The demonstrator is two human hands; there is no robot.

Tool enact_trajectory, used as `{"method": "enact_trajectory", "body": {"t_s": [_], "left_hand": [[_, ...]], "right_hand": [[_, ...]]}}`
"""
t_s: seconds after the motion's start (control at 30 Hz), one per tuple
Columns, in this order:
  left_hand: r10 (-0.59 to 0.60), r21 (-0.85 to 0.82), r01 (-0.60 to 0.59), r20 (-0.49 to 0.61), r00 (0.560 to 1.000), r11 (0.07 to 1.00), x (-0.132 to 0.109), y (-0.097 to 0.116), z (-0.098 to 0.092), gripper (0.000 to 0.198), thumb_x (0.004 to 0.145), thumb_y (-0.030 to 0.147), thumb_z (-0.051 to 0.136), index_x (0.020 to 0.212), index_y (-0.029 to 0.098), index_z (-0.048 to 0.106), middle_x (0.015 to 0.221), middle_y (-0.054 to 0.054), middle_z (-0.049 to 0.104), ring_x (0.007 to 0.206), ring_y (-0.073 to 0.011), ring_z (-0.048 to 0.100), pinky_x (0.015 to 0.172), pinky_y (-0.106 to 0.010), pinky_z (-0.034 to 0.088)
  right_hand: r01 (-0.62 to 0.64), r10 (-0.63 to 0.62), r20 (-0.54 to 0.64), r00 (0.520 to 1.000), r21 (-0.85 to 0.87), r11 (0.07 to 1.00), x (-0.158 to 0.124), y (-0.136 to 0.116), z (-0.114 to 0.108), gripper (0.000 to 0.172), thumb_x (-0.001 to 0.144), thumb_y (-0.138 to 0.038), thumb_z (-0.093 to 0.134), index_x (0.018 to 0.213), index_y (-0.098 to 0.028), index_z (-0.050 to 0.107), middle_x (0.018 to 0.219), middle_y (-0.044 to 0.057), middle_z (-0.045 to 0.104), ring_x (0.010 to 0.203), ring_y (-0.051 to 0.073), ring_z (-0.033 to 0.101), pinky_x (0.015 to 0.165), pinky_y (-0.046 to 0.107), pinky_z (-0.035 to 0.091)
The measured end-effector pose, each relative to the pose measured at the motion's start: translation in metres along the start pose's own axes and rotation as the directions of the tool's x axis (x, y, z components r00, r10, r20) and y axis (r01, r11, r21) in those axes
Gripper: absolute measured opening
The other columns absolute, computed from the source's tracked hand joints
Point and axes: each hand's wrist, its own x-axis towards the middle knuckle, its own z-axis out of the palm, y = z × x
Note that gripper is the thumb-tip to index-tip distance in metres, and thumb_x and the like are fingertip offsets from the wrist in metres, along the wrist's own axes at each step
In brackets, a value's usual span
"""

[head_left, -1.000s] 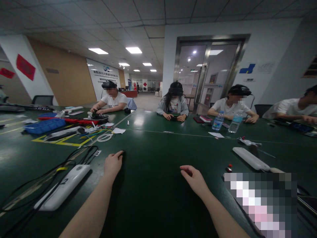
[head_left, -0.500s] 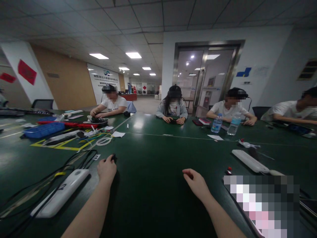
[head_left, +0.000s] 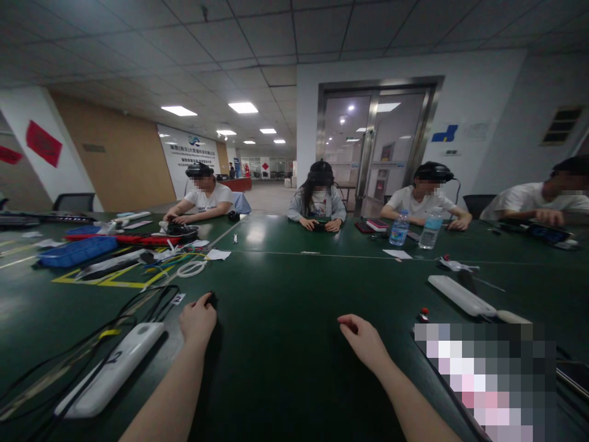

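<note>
Dark green, the table (head_left: 276, 368) fills the foreground. On its left lies a long white box (head_left: 115, 368) marked 2, a black cable crossing over it. Farther right, the right hand (head_left: 361, 336) has its fingers loosely curled, thumb near index; whether anything sits inside cannot be told. The left hand (head_left: 199, 314), just beside a white tag (head_left: 178, 299), pinches a small black object (head_left: 211, 298), mostly hidden, at its fingertips, well apart from the right hand.
</note>
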Motion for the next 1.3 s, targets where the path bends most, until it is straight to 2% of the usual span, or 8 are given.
{"method": "enact_trajectory", "body": {"t_s": [0.3,0.5,0.67,0.83,1.03,1.3], "left_hand": [[0.007,-0.016,-0.007,-0.023,1.000,1.000,0.0012,-0.0002,0.0018,0.041,0.082,0.027,0.041,0.117,0.023,0.060,0.110,-0.016,0.058,0.104,-0.0310,0.055,0.085,-0.040,0.043],[-0.012,-0.029,0.011,-0.052,0.999,1.000,-0.0013,0.0023,0.0006,0.046,0.083,0.029,0.038,0.127,0.021,0.051,0.105,-0.017,0.060,0.100,-0.0311,0.056,0.085,-0.041,0.042],[-0.022,-0.031,0.021,-0.025,0.999,0.999,-0.0029,0.0032,-0.0012,0.041,0.082,0.028,0.040,0.117,0.024,0.060,0.112,-0.017,0.057,0.104,-0.0317,0.054,0.085,-0.040,0.043],[-0.034,-0.060,0.032,-0.037,0.999,0.998,-0.0034,0.0036,-0.0024,0.043,0.081,0.029,0.042,0.120,0.019,0.056,0.108,-0.018,0.059,0.101,-0.0326,0.055,0.083,-0.042,0.043],[-0.024,-0.055,0.023,-0.010,1.000,0.998,-0.0040,0.0031,-0.0025,0.040,0.081,0.029,0.042,0.116,0.025,0.060,0.110,-0.015,0.057,0.103,-0.0316,0.054,0.085,-0.041,0.042],[-0.033,-0.056,0.032,-0.006,0.999,0.998,-0.0041,0.0036,-0.0030,0.041,0.081,0.031,0.042,0.118,0.024,0.058,0.112,-0.016,0.056,0.105,-0.0318,0.052,0.084,-0.041,0.043]], "right_hand": [[-0.014,0.014,0.020,1.000,0.008,1.000,-0.0027,-0.0033,-0.0016,0.027,0.083,-0.021,0.049,0.106,-0.020,0.061,0.109,0.004,0.062,0.101,0.017,0.058,0.086,0.029,0.045],[-0.014,0.014,0.014,1.000,0.022,1.000,-0.0030,-0.0031,-0.0012,0.027,0.082,-0.022,0.049,0.106,-0.020,0.062,0.107,0.004,0.063,0.100,0.017,0.059,0.084,0.029,0.046],[-0.022,0.022,0.031,0.999,0.019,1.000,-0.0042,-0.0039,-0.0024,0.026,0.082,-0.021,0.049,0.106,-0.021,0.061,0.109,0.003,0.063,0.101,0.017,0.058,0.086,0.029,0.046],[-0.014,0.013,0.030,0.999,0.009,1.000,-0.0035,-0.0028,-0.0025,0.026,0.082,-0.022,0.049,0.106,-0.021,0.061,0.109,0.003,0.063,0.102,0.018,0.058,0.086,0.030,0.046],[-0.032,0.032,0.034,0.999,0.004,0.999,-0.0043,-0.0053,-0.0029,0.026,0.083,-0.022,0.048,0.106,-0.020,0.061,0.111,0.004,0.062,0.102,0.018,0.058,0.085,0.030,0.046],[-0.018,0.018,0.027,0.999,0.001,1.000,-0.0041,-0.0049,-0.0030,0.026,0.082,-0.022,0.049,0.105,-0.022,0.061,0.108,0.003,0.063,0.100,0.018,0.058,0.085,0.030,0.046]]}}
